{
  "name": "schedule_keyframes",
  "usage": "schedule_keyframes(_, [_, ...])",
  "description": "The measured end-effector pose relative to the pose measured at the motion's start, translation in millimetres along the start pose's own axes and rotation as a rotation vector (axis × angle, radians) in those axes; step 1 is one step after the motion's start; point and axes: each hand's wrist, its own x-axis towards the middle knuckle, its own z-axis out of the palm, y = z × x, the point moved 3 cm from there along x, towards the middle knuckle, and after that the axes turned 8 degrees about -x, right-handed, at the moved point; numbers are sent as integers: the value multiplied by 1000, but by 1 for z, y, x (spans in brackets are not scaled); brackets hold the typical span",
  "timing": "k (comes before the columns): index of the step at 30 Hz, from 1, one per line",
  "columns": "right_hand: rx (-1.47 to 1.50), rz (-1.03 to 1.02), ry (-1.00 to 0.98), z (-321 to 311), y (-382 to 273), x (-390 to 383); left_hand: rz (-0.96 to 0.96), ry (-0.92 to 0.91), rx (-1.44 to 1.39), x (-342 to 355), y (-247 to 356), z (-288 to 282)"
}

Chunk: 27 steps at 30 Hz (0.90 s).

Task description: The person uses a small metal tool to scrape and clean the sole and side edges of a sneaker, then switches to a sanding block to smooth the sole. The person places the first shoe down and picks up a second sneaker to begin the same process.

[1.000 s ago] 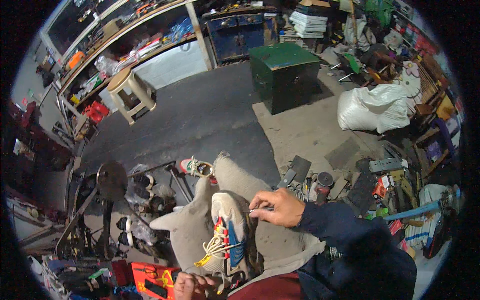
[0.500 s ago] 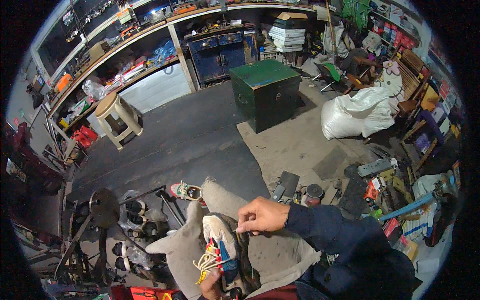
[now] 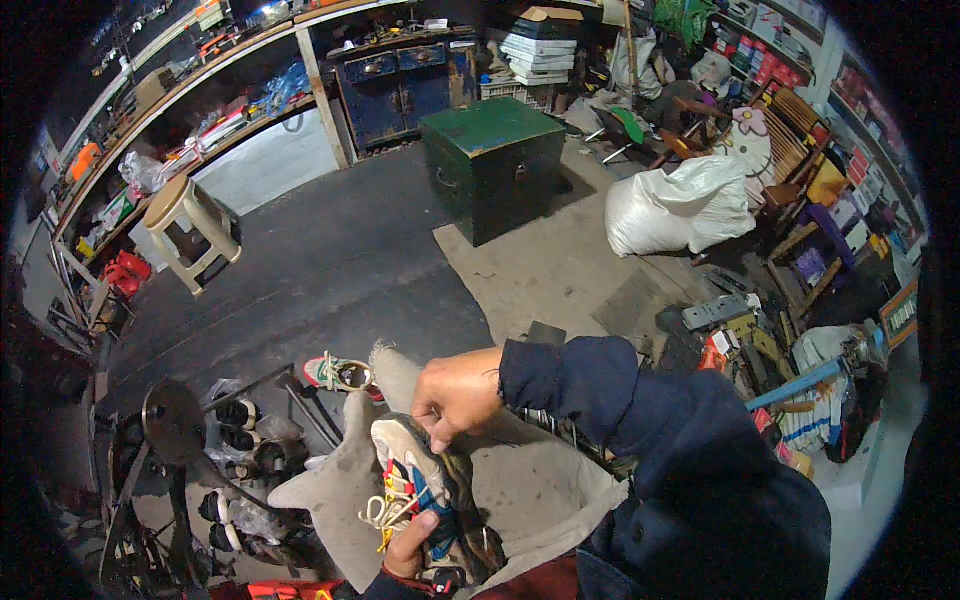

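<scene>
A sneaker (image 3: 426, 476) with a beige toe, blue side and red and yellow trim lies over my lap, its cream laces loose. My left hand (image 3: 408, 546) grips it near the heel end, thumb along the side. At the toe end, my right hand (image 3: 458, 396) is closed in a pinch against the edge between upper and dark sole; whatever its fingertips hold is hidden. Beneath the shoe, a stained beige cloth (image 3: 540, 485) covers my lap. Another sneaker (image 3: 338, 374), white, red and green, rests on the floor just beyond the cloth.
Left of me stands a dark metal machine (image 3: 172, 425) beside several bagged shoes (image 3: 238, 425). Ahead are a green chest (image 3: 492, 185) and a beige stool (image 3: 190, 225). A white sack (image 3: 660, 210) stands to the right, with scattered tools (image 3: 720, 312) nearer me.
My right hand has come left and closer to the shoe's toe edge. My left thumb now lies farther up the shoe's side. The whole view has shifted a little.
</scene>
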Motion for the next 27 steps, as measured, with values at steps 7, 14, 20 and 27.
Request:
schedule_keyframes(7, [415, 248, 301, 48, 6, -35, 67, 27, -63, -4, -6, -3])
schedule_keyframes(14, [-102, 53, 532, 62, -17, -37, 183, 37, -7, -10, -10, 6])
schedule_keyframes(20, [-27, 158, 522, 59, -2, -39, 217, 65, -60, -16, -12, 11])
schedule_keyframes(27, [-325, 367, 596, 72, 38, -50, 133, 76, -102, -20, -11, 15])
